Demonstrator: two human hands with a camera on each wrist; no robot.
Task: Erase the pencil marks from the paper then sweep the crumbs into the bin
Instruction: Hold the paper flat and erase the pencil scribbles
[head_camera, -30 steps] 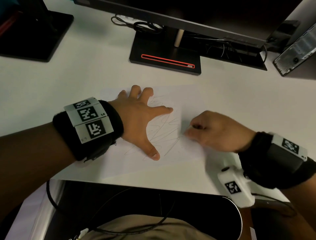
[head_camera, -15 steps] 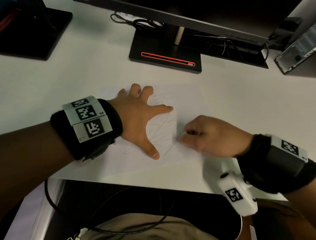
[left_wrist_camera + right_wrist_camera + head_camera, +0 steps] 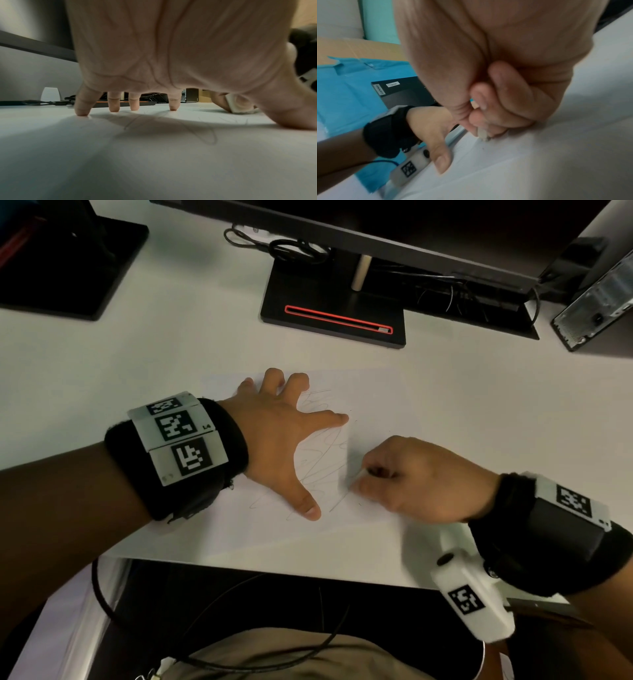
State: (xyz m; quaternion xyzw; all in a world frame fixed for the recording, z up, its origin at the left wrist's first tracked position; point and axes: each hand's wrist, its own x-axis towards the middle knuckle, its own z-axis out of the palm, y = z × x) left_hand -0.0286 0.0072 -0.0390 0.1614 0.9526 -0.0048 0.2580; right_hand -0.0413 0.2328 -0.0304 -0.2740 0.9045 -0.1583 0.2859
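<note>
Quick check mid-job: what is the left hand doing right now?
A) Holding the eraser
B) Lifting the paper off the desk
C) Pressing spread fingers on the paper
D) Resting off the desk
C: the left hand plants spread fingertips on the white scribbled paper sheet, while the right hand pinches the small white eraser.

The paper (image 3: 373,405) is thin, matt white, scrawled with grey pencil marks (image 3: 322,467) — it lies on a smooth, matt white desk (image 3: 137,364). The eraser (image 3: 240,105) looks like dull, off-white rubber, its lower edge greyed and roughened.
</note>
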